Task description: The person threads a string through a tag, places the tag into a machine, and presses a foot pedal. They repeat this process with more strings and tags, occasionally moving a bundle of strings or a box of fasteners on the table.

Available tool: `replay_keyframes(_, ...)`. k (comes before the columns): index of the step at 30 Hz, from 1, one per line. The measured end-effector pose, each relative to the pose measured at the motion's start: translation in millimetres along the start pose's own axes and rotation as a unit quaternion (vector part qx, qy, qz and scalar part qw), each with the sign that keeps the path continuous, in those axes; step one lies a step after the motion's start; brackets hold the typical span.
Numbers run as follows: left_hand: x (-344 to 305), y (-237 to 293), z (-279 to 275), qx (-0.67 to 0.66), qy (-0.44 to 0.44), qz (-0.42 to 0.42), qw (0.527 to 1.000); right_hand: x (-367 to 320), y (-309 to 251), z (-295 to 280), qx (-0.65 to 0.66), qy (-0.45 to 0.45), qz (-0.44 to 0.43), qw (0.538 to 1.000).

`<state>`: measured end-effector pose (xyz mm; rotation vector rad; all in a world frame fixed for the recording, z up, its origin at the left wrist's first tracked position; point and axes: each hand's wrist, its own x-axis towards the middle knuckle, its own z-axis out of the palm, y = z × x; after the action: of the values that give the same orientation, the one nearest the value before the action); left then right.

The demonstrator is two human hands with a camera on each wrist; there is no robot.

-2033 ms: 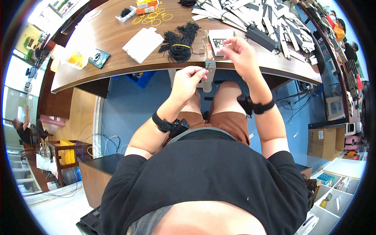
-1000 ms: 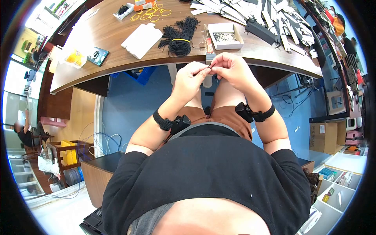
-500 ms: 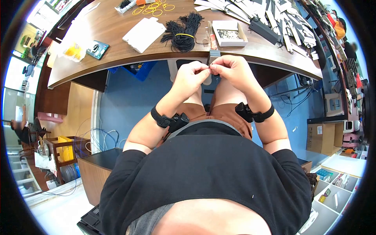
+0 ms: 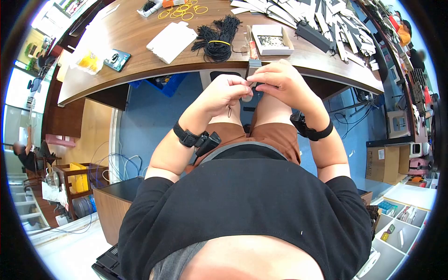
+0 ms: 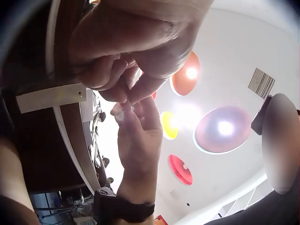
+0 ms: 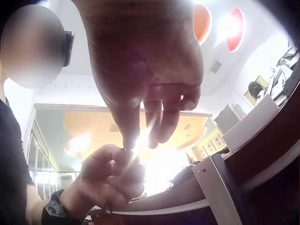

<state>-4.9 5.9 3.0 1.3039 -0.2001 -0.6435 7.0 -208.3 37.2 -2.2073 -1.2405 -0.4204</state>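
My left hand (image 4: 227, 94) pinches a thin black cord (image 4: 229, 111) between thumb and fingertips, and a small loop of it hangs below the hand. Close against it is my right hand (image 4: 283, 83), its fingertips right at the left fingertips. In the right wrist view, a gap shows between the right hand's thumb and its fingers, which are spread and only slightly bent. Both hands are held above the lap, just off the table's front edge. Behind them on the table lies a bundle of black cords (image 4: 218, 46) tied with a yellow band.
A white box of small dark pieces (image 4: 275, 50) sits near the front edge, beside a grey block (image 4: 254, 66) at that edge. White and black strips (image 4: 322, 28) pile up at the back right. A white flat box (image 4: 171, 42) and a phone-sized teal package (image 4: 117, 60) lie left.
The right hand comes in from the right to meet the left at the cord, both pinching close together; now its fingers have spread apart, and the cord's loop shows below the left hand.
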Motion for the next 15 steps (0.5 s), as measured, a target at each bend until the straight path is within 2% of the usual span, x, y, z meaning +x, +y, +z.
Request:
replay_keyframes(4, 1, -3, -6, -0.063, -0.043, -0.026, 0.997, -3, 1, -1, 0.062, -0.021, 0.029, 0.997)
replay_keyframes(7, 1, -2, -5, -0.065, -0.049, -0.018, 0.997, -6, 1, 1, 0.054, 0.01, 0.028, 0.998)
replay_keyframes(10, -1, 1, 0, -0.049, -0.034, -0.005, 0.998, -10, 2, 8, 0.113, 0.033, 0.063, 0.991)
replay_keyframes(13, 1, -1, 0, -0.036, -0.024, 0.006, 0.999, -10, -9, 0, 0.176, 0.017, 0.115, 0.978)
replay_keyframes(15, 1, 0, -1, -0.04, -0.025, 0.004, 0.999, -10, -11, 2, 0.121, 0.04, 0.091, 0.988)
